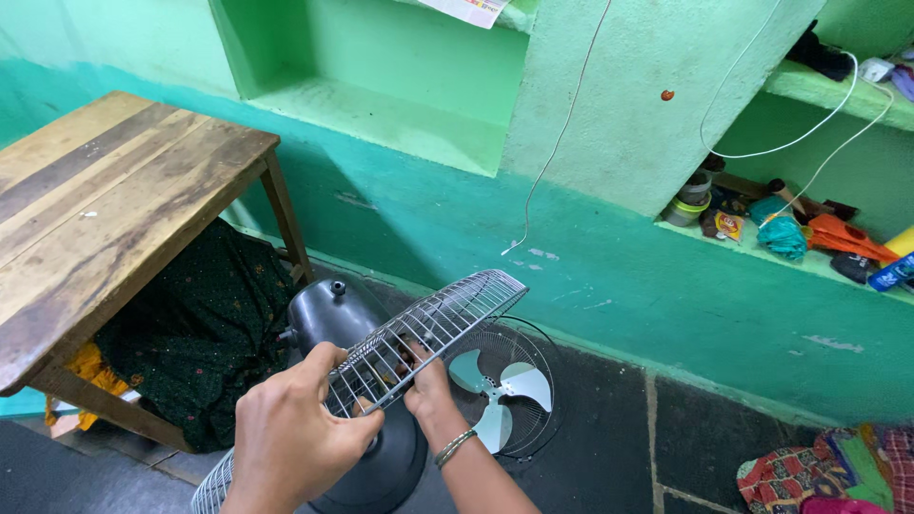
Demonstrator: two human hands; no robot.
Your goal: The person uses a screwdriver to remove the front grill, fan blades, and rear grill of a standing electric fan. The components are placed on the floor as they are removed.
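Our left hand (295, 428) is clamping the near rim of the wire fan guard (419, 333), fingers closed; our right hand (428, 381) is gripping it from beneath, above the dark fan base (333, 309).

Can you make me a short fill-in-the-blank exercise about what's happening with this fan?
1. Both hands, left hand and right hand, hold a wire fan ____.
2. The fan blades on the floor number ____.
3. The wooden table stands on the ____ side of the picture.
4. The right wrist wears a ____.

Missing words: guard; three; left; bangle
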